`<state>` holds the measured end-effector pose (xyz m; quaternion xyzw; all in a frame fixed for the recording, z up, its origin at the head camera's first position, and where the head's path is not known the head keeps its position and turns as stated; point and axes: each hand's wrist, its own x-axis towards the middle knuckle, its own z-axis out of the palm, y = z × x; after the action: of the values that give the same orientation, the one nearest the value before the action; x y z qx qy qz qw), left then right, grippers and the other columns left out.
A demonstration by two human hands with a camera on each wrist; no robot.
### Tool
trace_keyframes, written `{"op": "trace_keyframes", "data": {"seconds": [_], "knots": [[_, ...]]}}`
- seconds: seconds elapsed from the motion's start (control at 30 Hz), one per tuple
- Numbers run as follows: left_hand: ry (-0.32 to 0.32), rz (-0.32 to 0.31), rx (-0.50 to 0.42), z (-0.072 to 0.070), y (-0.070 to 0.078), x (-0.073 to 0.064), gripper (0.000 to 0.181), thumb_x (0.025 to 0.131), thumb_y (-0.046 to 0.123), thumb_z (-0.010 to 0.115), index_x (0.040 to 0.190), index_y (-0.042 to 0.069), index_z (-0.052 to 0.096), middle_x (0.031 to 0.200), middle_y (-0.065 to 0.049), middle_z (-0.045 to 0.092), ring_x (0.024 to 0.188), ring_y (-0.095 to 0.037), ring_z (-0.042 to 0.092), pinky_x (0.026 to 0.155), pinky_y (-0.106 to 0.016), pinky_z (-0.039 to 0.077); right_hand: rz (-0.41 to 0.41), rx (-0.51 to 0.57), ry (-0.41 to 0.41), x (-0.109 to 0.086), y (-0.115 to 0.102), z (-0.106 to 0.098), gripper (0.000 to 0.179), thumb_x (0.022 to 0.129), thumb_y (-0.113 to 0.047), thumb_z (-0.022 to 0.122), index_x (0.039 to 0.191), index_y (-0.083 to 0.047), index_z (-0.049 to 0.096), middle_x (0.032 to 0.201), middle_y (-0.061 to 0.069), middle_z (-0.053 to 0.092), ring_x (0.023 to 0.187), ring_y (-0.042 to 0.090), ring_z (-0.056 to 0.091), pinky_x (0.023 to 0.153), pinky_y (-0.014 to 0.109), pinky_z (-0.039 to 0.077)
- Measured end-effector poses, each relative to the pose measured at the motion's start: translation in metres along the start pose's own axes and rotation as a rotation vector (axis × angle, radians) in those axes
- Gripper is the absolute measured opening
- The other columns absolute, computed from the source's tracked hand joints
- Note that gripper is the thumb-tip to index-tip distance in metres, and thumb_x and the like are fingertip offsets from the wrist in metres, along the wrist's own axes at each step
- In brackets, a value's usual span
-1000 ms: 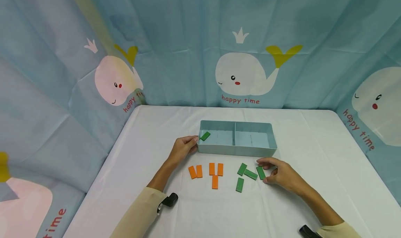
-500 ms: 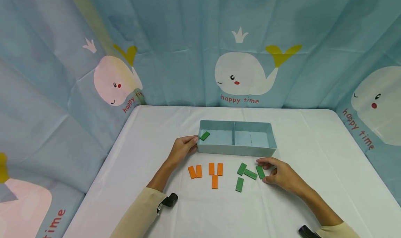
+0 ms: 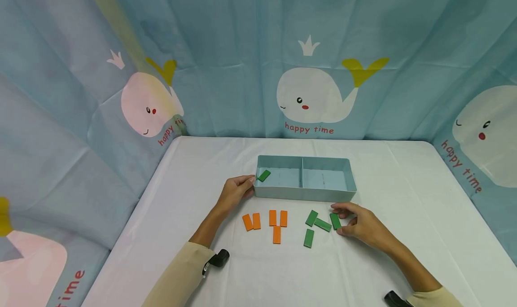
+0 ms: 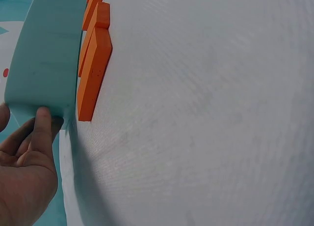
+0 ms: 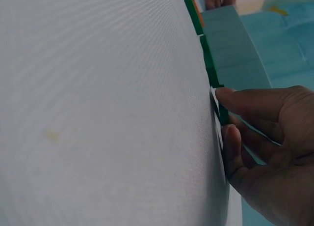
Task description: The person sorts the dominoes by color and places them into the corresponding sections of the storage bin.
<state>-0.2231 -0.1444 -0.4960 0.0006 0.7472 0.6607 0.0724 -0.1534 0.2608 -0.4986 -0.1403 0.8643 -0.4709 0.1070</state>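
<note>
Well, the left hand held the box; the right hand pinched a green block pointing longways toward it.

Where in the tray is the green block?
Head view: the green block is in the left compartment of the tray, at its left end, nearest the left hand.

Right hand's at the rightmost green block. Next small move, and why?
I'd probably lift the rightmost green block toward the tray's left compartment: the right hand brackets that block, the left hand grips the tray's left end, and another green block is in that compartment.
</note>
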Motion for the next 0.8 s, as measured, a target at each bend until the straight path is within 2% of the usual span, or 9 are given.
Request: {"op": "trace_keyframes", "data": {"seconds": [0.33,0.6,0.8], "knots": [[0.008,0.007,-0.009,0.000,-0.001,0.000,0.040,0.108,0.020,0.064,0.139,-0.005,0.066,0.140,-0.022,0.068,0.128,-0.035,0.066,0.090,-0.019,0.061,0.001,-0.009,0.011,0.001,-0.001,0.002,0.063,0.083,-0.010,0.089,0.142,-0.012,0.066,0.125,0.005,0.071,0.104,0.018,0.062,0.075,0.027,0.059],[0.015,0.004,-0.008,0.000,-0.001,0.000,0.039,0.108,0.020,0.064,0.138,-0.005,0.067,0.138,-0.021,0.069,0.124,-0.029,0.069,0.090,-0.020,0.061,-0.064,0.011,0.015,0.001,-0.006,0.005,0.061,0.085,-0.006,0.087,0.142,-0.009,0.065,0.131,0.007,0.071,0.109,0.017,0.064,0.079,0.027,0.060],[0.004,0.007,-0.011,0.001,-0.001,0.000,0.039,0.109,0.019,0.063,0.139,-0.005,0.066,0.140,-0.021,0.068,0.127,-0.031,0.067,0.093,-0.022,0.061,-0.091,0.021,0.019,0.002,-0.013,0.007,0.060,0.087,-0.008,0.086,0.143,-0.007,0.064,0.135,0.012,0.069,0.108,0.014,0.065,0.080,0.027,0.061]]}}
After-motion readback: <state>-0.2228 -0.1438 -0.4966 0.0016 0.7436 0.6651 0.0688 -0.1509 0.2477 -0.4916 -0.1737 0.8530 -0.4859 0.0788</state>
